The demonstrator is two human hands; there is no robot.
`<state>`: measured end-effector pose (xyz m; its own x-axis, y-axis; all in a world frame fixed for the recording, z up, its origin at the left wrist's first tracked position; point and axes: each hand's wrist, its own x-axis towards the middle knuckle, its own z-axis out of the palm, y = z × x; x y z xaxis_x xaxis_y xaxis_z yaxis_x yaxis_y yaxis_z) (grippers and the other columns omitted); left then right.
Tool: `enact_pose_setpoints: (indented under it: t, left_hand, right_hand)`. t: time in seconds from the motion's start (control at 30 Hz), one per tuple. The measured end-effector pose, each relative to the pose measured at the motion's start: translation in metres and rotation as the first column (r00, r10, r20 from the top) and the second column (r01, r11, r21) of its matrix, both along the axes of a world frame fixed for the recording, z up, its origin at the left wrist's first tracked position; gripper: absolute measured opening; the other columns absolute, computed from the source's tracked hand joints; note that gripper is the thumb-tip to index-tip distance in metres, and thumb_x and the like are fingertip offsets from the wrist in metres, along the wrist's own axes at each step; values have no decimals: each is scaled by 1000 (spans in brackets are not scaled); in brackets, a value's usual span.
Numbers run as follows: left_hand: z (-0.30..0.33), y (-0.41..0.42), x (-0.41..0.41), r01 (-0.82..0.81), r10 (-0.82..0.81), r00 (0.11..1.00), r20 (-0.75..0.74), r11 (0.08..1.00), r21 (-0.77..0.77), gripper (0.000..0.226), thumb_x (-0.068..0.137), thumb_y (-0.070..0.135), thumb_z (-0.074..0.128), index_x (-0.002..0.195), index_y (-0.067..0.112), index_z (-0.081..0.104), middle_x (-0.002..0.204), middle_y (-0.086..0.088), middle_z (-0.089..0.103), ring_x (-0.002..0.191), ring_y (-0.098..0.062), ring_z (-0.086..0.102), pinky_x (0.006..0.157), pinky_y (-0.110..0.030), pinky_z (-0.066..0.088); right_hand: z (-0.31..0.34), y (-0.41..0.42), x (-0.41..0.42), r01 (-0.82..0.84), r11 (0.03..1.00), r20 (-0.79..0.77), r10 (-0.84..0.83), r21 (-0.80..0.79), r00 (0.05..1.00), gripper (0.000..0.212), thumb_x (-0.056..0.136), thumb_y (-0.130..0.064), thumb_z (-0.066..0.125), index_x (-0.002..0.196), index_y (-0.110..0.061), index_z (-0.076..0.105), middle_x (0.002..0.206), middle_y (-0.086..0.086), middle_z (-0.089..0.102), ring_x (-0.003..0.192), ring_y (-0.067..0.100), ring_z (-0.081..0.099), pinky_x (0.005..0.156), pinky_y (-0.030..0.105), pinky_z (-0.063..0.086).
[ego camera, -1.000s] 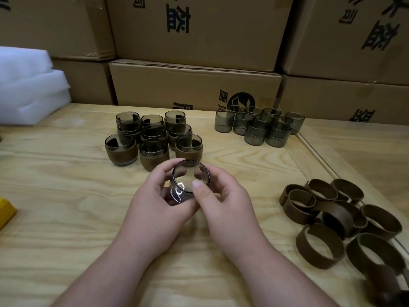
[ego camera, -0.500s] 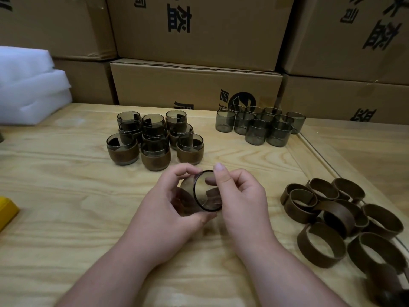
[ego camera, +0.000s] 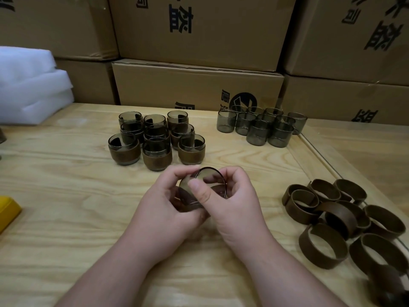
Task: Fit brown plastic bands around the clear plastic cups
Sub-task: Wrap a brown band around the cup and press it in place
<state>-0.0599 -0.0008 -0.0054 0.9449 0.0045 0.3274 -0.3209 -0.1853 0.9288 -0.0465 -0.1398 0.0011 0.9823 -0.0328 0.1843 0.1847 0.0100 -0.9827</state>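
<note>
Now both hands grasp one clear cup [ego camera: 200,189] above the table [ego camera: 66,196], tilted with its rim toward the camera. Left hand [ego camera: 164,209] curls around its body; right hand [ego camera: 234,200] pinches the rim. Loose brown bands [ego camera: 345,220] lie to the right, banded cups [ego camera: 155,140] and bare cups [ego camera: 261,127] behind.

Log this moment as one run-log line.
step: cup in hand, unbanded | left hand: grips cup | right hand: grips cup | loose bands: right
</note>
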Motion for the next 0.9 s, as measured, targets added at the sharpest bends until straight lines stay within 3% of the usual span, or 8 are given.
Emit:
enact_pose_setpoints:
  t: [0.1,0.23,0.37,0.5,0.63,0.77,0.83,0.9]
  left_hand:
    - [3,1,0,42,-42,999,2,993,-110,66,60,21,90,116,46,66,110,7,77,85,-8,73,71,-18,55]
    - [6,6,1,82,-82,997,9,973,-217,72,64,19,90,130,31,65,122,-3,74,96,-15,73,78,-25,59]
    - [4,11,2,95,-104,994,-16,954,-283,75,66,5,83,134,25,57,120,-7,74,93,-16,75,75,-24,58]
    - [3,11,3,89,-106,994,-33,936,-340,67,66,5,82,122,21,50,118,-9,75,78,-16,71,65,-23,56]
    - [4,11,1,88,-105,994,-28,927,-365,55,69,12,82,117,18,56,104,-8,79,79,-10,74,64,-18,56]
    - [7,8,-1,113,-121,993,-10,955,-274,45,75,21,78,117,19,66,91,6,78,72,0,69,63,-13,53]
    - [8,7,-2,104,-111,994,-20,973,-205,44,75,40,76,116,28,70,85,14,75,70,3,66,61,-13,51]
    - [8,7,-3,101,-109,993,-49,984,-146,47,75,60,63,116,40,72,92,16,77,79,-2,70,63,-24,54]
  right_hand:
    - [0,-2,0,-49,998,7,49,30,999,61,54,-59,86,101,-27,63,106,1,74,100,22,73,86,46,62]
    - [3,-3,-1,-128,988,44,124,86,991,37,61,-55,82,93,-39,70,95,-10,75,88,9,71,74,25,57]
    - [6,-4,-2,-155,982,69,148,106,987,31,71,-50,78,95,-32,72,88,-7,74,81,11,69,70,22,53]
    - [5,-5,0,-133,981,78,123,142,989,17,85,-33,67,95,-21,72,84,-9,72,77,5,66,65,17,50]
    - [4,-5,2,-101,981,42,95,166,995,19,87,-34,59,76,-28,73,78,-1,71,69,13,63,61,20,49]
    - [0,-2,4,-47,989,17,45,142,999,23,87,-37,55,77,-23,71,74,1,69,68,12,62,60,24,49]
    - [-3,-1,4,-36,994,24,33,103,999,27,89,-40,53,82,-19,69,78,5,69,73,18,62,66,35,51]
    - [-4,0,2,-43,994,27,41,99,999,32,92,-44,50,86,-19,68,82,7,71,78,23,65,73,45,55]
